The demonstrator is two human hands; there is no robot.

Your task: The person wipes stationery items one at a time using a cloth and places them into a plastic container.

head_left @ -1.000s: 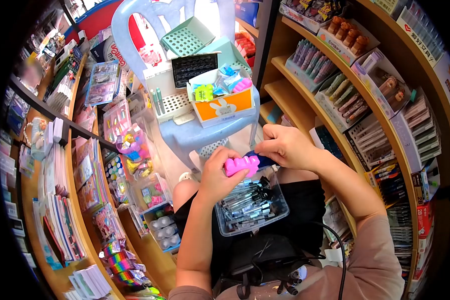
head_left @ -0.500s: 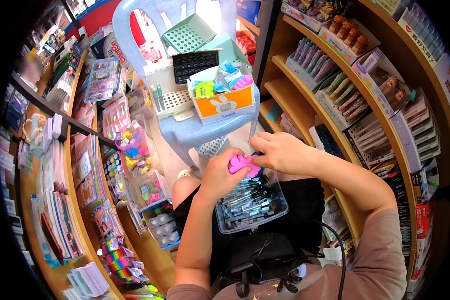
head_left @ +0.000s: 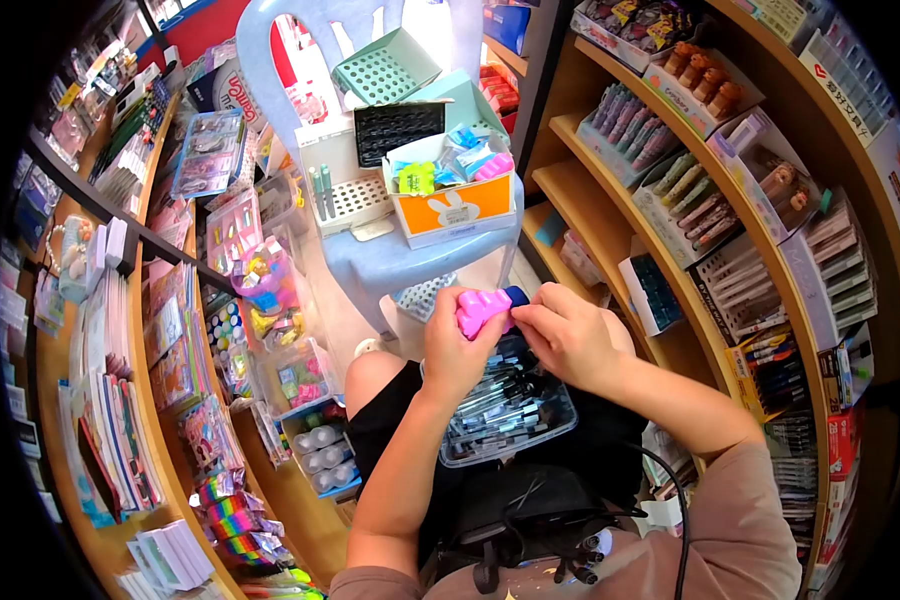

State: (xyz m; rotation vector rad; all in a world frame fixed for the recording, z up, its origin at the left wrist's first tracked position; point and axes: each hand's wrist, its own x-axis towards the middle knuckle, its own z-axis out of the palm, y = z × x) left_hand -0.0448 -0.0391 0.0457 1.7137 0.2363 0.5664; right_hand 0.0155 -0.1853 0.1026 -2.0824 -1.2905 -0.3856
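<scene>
My left hand (head_left: 454, 350) is wrapped round a bright pink, wavy-edged object (head_left: 481, 311). A dark blue piece (head_left: 516, 296) sits at its right end; whether the two are joined I cannot tell. My right hand (head_left: 578, 335) is closed in a pinch just beside the dark blue piece, and what lies between its fingertips is hidden. Below both hands, a clear plastic box (head_left: 510, 452) full of pens (head_left: 500, 405) rests on my lap.
In front stands a light blue plastic chair (head_left: 360, 275) bearing an orange-and-white rabbit box (head_left: 457, 212), a green perforated tray (head_left: 385, 68) and a white tray (head_left: 355, 200). Wooden shelves (head_left: 610, 205) of stationery rise on the right. Left, racks hold notebooks (head_left: 120, 440) and a pink basket (head_left: 265, 290).
The pink object has turned and tilted in my left hand, so the dark blue piece shows at its end. My right hand has lowered and shifted right, fingertips at the piece.
</scene>
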